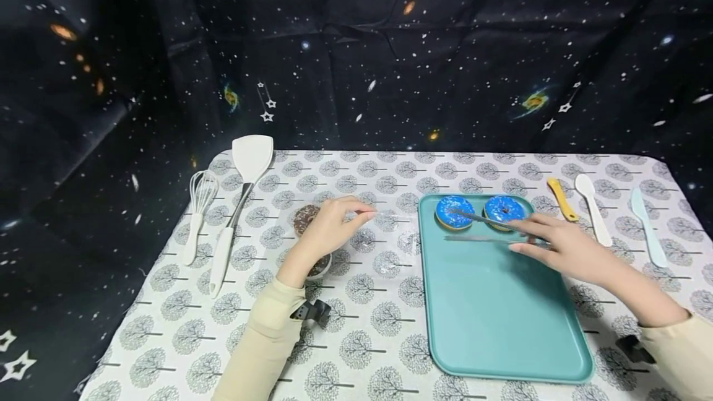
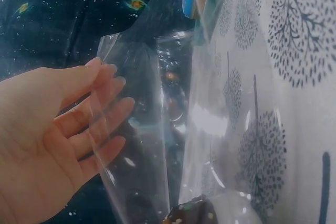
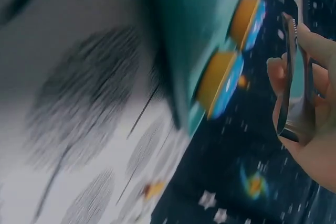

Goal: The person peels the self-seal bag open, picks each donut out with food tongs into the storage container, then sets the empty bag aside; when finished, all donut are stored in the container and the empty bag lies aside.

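My left hand (image 1: pixel 331 228) (image 2: pixel 58 129) holds up the edge of a clear plastic bag (image 1: pixel 384 231) (image 2: pixel 152 129) at its fingertips, left of the teal tray (image 1: pixel 490 327) (image 3: pixel 205 3). A chocolate sprinkled donut (image 1: pixel 303 216) (image 2: pixel 191 214) lies just behind that hand. My right hand (image 1: pixel 562 246) (image 3: pixel 315 145) grips metal tongs (image 1: pixel 484 239) (image 3: pixel 296 66) over the tray's far end. Their tips spread beside two blue-iced donuts (image 1: pixel 455 211) (image 1: pixel 504 209) (image 3: pixel 223 85) and hold nothing.
A whisk (image 1: pixel 200 203) and a white spatula (image 1: pixel 250 159) lie at the table's left. At the right lie a yellow tool (image 1: pixel 561 198), a white spoon (image 1: pixel 592 203) and a pale blue knife (image 1: pixel 646 221). A small bowl (image 1: pixel 322 265) sits under my left wrist. Starry cloth hangs behind.
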Motion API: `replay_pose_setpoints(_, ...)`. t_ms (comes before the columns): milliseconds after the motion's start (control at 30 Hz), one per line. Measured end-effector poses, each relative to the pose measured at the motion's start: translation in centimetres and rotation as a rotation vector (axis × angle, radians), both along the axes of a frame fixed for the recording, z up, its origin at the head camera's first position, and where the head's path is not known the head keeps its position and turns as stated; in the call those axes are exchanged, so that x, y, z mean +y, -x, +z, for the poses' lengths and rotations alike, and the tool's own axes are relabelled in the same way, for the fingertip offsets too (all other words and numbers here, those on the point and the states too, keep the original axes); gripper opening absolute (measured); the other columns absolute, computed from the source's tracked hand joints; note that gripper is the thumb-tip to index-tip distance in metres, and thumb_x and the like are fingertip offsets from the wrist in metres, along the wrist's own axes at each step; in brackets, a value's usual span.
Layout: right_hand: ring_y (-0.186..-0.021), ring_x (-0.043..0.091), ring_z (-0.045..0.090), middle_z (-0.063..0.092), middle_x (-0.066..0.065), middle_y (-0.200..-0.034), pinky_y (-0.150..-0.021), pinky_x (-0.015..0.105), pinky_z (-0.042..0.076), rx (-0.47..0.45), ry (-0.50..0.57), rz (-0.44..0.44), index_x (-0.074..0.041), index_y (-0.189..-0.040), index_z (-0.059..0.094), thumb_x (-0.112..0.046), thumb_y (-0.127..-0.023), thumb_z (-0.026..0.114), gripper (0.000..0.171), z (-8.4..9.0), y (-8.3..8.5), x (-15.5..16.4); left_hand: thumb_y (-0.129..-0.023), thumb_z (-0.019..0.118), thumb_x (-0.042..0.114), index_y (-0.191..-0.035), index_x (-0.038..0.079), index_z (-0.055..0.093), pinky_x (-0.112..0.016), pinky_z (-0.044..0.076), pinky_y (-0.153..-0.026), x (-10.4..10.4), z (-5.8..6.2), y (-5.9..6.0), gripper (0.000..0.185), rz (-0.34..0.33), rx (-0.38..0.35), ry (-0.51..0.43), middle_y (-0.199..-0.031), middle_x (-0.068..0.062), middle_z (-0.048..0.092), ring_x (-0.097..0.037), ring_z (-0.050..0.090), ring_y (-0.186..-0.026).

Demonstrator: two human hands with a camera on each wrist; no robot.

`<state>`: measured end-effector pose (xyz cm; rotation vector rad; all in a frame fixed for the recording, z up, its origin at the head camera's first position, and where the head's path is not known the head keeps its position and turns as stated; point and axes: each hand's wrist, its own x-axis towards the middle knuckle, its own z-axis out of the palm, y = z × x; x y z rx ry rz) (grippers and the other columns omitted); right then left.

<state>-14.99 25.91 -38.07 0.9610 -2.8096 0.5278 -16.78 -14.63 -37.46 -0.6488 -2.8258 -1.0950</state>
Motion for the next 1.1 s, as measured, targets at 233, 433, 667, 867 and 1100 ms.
replay_pose_setpoints(233,-0.076,0.016,0.058,0.064,0.004,-0.101,-0.065,0.032,0.052,0.051,-0.027,0.156,-0.013,-0.122,0.063,-0.031,-0.087,0.066,0.039,-0.2,1.4,-4.6,-0.092,0.058,0.032,-0.107,0.017,0.07,-0.041,0.04,-0.102,0.0,0.3,-0.1,0.024,0.001,-0.01,-0.002,-0.108,0.002,0.068,-0.017,0.06,-0.106)
replay_pose_setpoints(433,-0.059,0.001,0.039,0.059,-0.005,-0.088,-0.053,0.019,0.037,0.128,-0.061,0.258,-0.013,-0.119,0.064,-0.032,-0.086,0.067,0.038,-0.6,2.6,-8.0,-0.092,0.058,0.031,-0.108,0.014,0.07,-0.041,0.041,-0.102,0.1,0.3,-0.1,0.026,-0.008,-0.003,0.002,-0.111,-0.001,0.067,-0.018,0.059,-0.108)
replay_pose_setpoints(667,-0.055,0.001,0.035,0.056,-0.002,-0.084,-0.047,0.017,0.032,0.13,-0.078,0.324,-0.011,-0.12,0.063,-0.033,-0.088,0.064,0.039,-0.5,3.8,-11.5,-0.092,0.059,0.029,-0.107,0.013,0.07,-0.038,0.044,-0.099,0.0,0.2,-0.1,0.024,-0.013,0.009,-0.015,-0.108,0.001,0.068,-0.016,0.06,-0.105)
replay_pose_setpoints(867,-0.056,-0.002,0.039,0.06,-0.002,-0.093,-0.05,0.017,0.036,0.082,-0.056,0.328,-0.013,-0.124,0.061,-0.034,-0.09,0.061,0.039,0.1,4.5,-11.4,-0.093,0.058,0.026,-0.105,0.011,0.07,-0.037,0.045,-0.097,-0.1,0.4,0.0,0.023,-0.018,0.014,-0.043,-0.105,0.0,0.068,-0.016,0.061,-0.102)
replay_pose_setpoints(1100,-0.061,0.001,0.044,0.061,0.0,-0.098,-0.055,0.021,0.041,0.023,-0.079,0.275,-0.01,-0.123,0.061,-0.032,-0.092,0.06,0.038,0.0,5.8,-9.8,-0.094,0.057,0.026,-0.106,0.01,0.07,-0.036,0.046,-0.097,-0.5,0.6,0.0,0.024,-0.006,-0.001,-0.037,-0.105,-0.001,0.068,-0.017,0.061,-0.102)
